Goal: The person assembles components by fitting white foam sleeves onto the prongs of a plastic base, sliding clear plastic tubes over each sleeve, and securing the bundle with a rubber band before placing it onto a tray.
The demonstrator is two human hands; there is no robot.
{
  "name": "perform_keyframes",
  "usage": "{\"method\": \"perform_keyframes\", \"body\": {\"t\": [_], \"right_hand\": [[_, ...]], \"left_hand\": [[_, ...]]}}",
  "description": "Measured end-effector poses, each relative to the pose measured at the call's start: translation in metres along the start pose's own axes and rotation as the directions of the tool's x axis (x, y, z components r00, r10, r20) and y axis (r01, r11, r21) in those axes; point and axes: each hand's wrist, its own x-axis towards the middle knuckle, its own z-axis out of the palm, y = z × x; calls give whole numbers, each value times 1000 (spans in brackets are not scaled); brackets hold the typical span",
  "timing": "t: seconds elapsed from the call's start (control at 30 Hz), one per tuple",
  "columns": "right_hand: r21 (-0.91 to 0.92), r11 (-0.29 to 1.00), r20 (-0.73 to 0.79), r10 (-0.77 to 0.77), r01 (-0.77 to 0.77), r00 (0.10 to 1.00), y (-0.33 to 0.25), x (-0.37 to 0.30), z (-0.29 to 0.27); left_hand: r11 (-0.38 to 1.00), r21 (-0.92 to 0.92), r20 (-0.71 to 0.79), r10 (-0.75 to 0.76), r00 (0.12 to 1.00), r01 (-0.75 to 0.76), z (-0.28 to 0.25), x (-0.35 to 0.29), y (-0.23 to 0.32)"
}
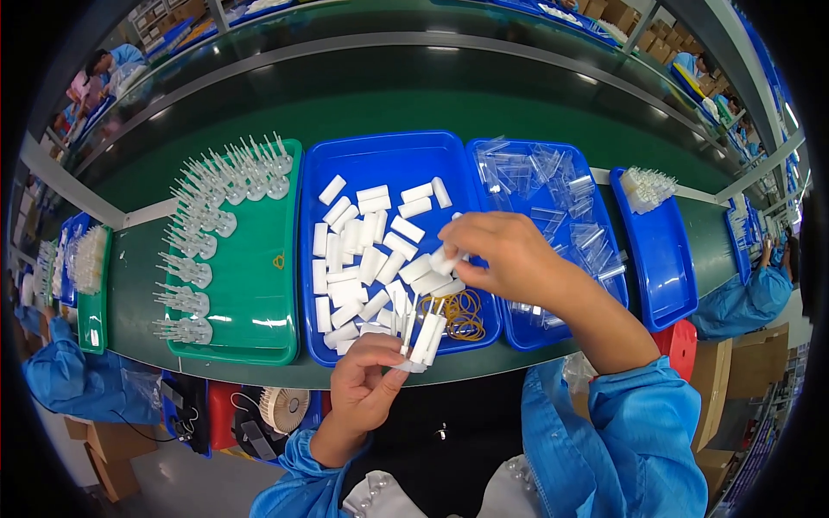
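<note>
The left hand (pixel 367 390) grips a pronged base (pixel 411 366), white sleeves (pixel 423 337) standing on it, at the front edge of the middle blue tray (pixel 380 160). The right hand (pixel 508 256) pinches a white piece (pixel 445 261) above the tray, near its right edge. Loose sleeves (pixel 373 265) lie inside; rubber bands (pixel 466 314) sit toward the front right corner.

Left of the left hand (pixel 367 387), the green rectangular plastic tray (pixel 246 289) has a bare middle, but upright spiky white clusters (pixel 192 273) line its left and far sides. Ahead of it, heaped white cylindrical pieces (pixel 347 292) block a low path. Beyond the 2 hands, the blue rectangular plastic tray (pixel 389 157) has an open far strip. Clear plastic tubes (pixel 590 237) crowd the right hand's (pixel 505 249) right side.
</note>
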Motion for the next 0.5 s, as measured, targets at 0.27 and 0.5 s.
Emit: {"method": "perform_keyframes", "body": {"t": [0.27,0.5], "right_hand": [[44,999,12,-26,26,1000,-24,-25,-14],[59,995,29,-77,75,997,-22,-32,-25]], "left_hand": [[959,259,273,39,961,-113,10,14,7],[943,312,293,22,956,-117,16,15,7]]}}
